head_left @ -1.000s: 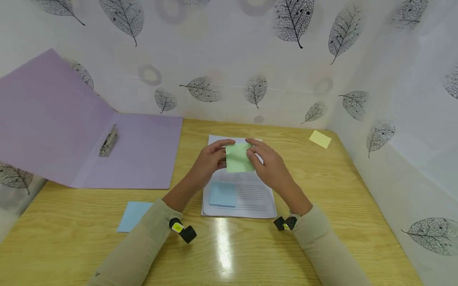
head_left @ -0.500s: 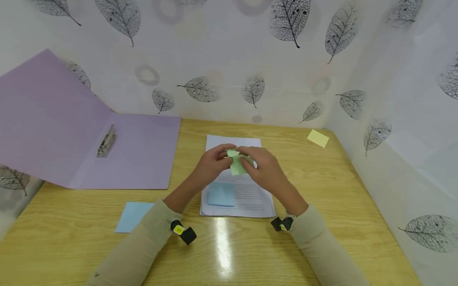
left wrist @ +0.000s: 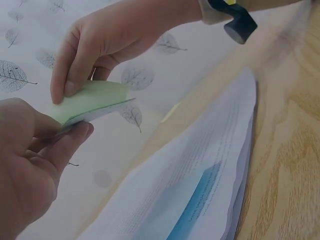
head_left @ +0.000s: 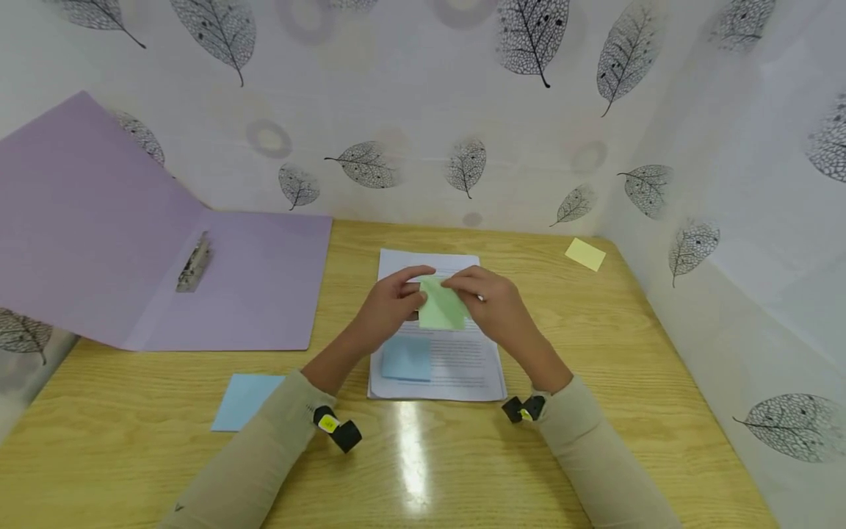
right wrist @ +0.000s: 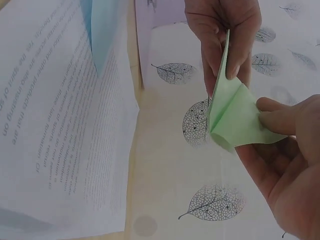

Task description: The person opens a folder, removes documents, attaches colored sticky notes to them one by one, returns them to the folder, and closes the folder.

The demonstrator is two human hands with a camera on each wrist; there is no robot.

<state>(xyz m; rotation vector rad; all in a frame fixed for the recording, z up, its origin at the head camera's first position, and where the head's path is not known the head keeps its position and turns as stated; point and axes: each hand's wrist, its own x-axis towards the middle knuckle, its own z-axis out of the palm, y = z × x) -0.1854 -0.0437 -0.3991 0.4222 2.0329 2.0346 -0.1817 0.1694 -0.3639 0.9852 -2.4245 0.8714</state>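
Above the printed sheets (head_left: 465, 360) in the head view, my left hand (head_left: 386, 305) pinches a small pad of light green sticky notes (head_left: 441, 312) by its left edge. My right hand (head_left: 496, 297) pinches the top note at its upper right. In the right wrist view, that green note (right wrist: 250, 120) bends away from the pad, with a crease between them and the two still joined. The left wrist view shows my left thumb and fingers (left wrist: 70, 145) around the pad's near end. A blue sticky note (head_left: 406, 358) lies on the lower left of the top sheet.
An open purple folder (head_left: 264, 286) with a metal clip (head_left: 193, 263) stands at the left, its cover leaning up. Another blue note (head_left: 241, 400) lies by my left sleeve. A yellow note (head_left: 585, 254) rests at the table's far right corner. Leaf-patterned cloth borders the table.
My right hand's fingers have shifted from the pad's right edge to its upper part. The top green note was bent over half a second ago and now looks flatter. The view has shifted slightly.
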